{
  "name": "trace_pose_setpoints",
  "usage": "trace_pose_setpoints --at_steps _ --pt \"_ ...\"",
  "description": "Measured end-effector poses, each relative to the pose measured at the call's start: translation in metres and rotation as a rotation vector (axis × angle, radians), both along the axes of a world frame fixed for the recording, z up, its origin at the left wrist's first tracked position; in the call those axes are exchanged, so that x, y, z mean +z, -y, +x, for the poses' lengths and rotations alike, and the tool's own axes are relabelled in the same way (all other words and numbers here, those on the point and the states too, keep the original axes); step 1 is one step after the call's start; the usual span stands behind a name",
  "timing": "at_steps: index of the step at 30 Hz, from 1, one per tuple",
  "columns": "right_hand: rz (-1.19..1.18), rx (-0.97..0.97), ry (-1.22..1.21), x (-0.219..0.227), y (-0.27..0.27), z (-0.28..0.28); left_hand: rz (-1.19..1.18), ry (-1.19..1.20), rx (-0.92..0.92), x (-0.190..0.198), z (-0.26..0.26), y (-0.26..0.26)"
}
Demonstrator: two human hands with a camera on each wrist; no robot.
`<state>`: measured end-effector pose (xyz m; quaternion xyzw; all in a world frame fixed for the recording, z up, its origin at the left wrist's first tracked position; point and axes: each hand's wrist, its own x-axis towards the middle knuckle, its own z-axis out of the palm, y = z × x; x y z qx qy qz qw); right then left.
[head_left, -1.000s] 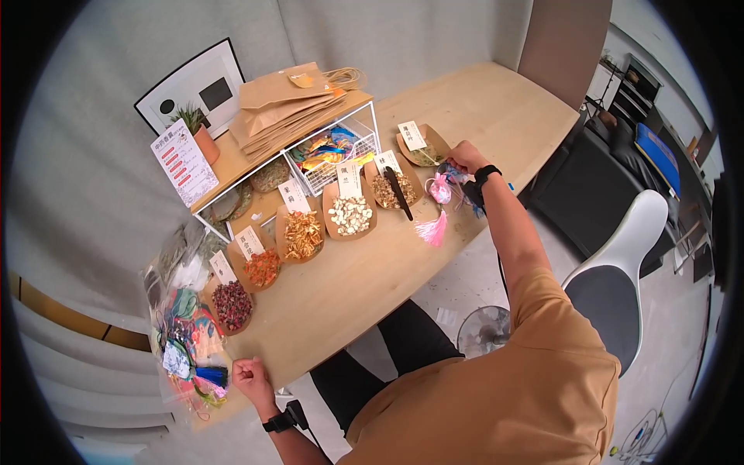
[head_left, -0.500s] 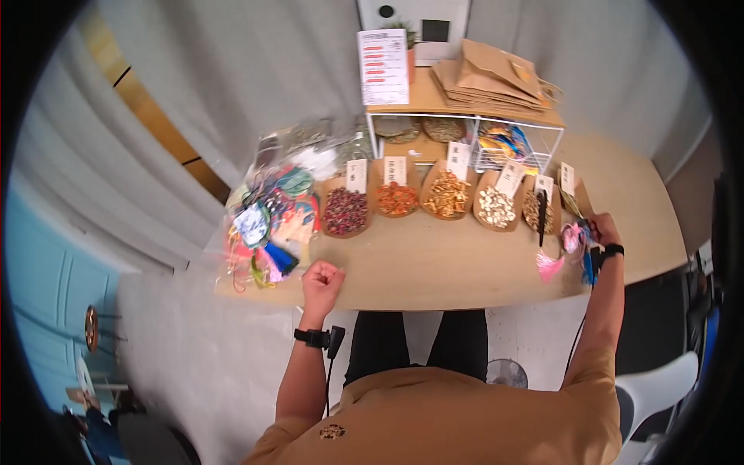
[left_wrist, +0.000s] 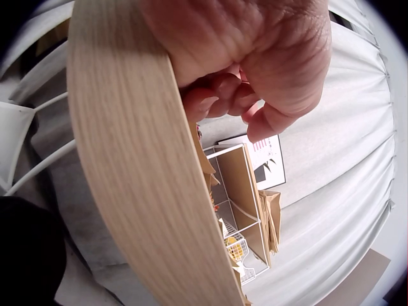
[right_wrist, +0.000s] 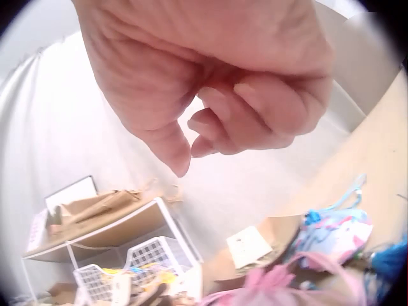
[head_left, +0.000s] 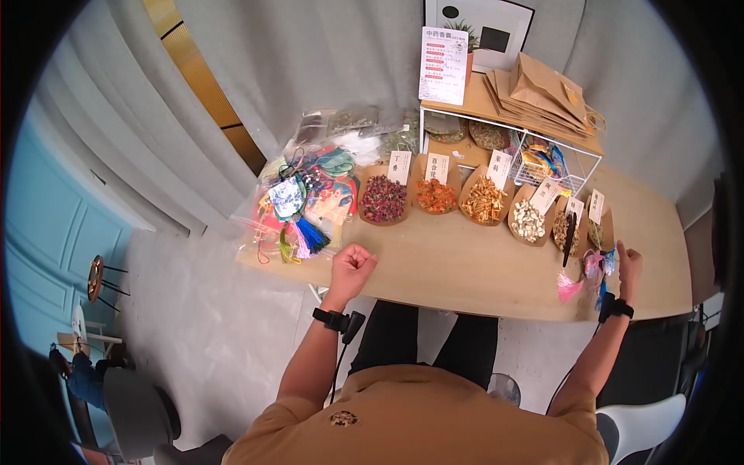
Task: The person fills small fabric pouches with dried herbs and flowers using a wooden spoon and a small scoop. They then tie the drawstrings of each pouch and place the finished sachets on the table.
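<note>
My right hand (head_left: 630, 271) hovers beside two drawstring sachets, its fingers loosely curled with nothing between them. The pink sachet (head_left: 594, 264) has a pink tassel (head_left: 569, 287). Against it lies a blue patterned sachet (right_wrist: 331, 237) with a blue tassel (head_left: 601, 294). Both lie below the hand in the right wrist view. My left hand (head_left: 353, 268) is at the table's front edge, loosely curled and holding nothing. To its left, several sachets lie in a pile on clear plastic, among them a blue and white one (head_left: 287, 197) with a dark blue tassel (head_left: 312, 235).
Labelled paper trays stand in a row, holding dark red buds (head_left: 385, 199), orange petals (head_left: 435, 196), yellow pieces (head_left: 483, 200) and white bits (head_left: 529, 220). A slim black tool (head_left: 570, 239) crosses another tray. Behind stands a shelf (head_left: 597, 145) with paper bags (head_left: 542, 93) and a wire basket (head_left: 535, 172).
The head view has swung left. My right hand has come away from the sachets, which stay on the table. My left hand remains near the front edge.
</note>
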<state>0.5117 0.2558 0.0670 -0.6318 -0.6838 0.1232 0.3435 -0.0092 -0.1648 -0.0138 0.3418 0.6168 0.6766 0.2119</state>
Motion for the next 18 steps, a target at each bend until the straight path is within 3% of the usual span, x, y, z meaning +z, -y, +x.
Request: trace_pose_setpoints --at_steps 6,8,11,18 --pt "0.024 0.371 -0.301 0.004 0.129 -0.076 0.011 -0.015 0.009 -0.006 -0.001 -0.002" --pt "-0.021 0.36 -0.181 -0.004 0.169 -0.11 0.023 -0.042 0.007 -0.01 -0.003 -0.001" --pt "-0.038 0.428 -0.272 -0.04 0.205 -0.148 -0.032 -0.054 0.017 -0.01 -0.005 0.002" --pt "-0.021 0.461 -0.445 -0.077 0.215 -0.167 0.001 0.011 -0.008 -0.011 -0.007 0.002"
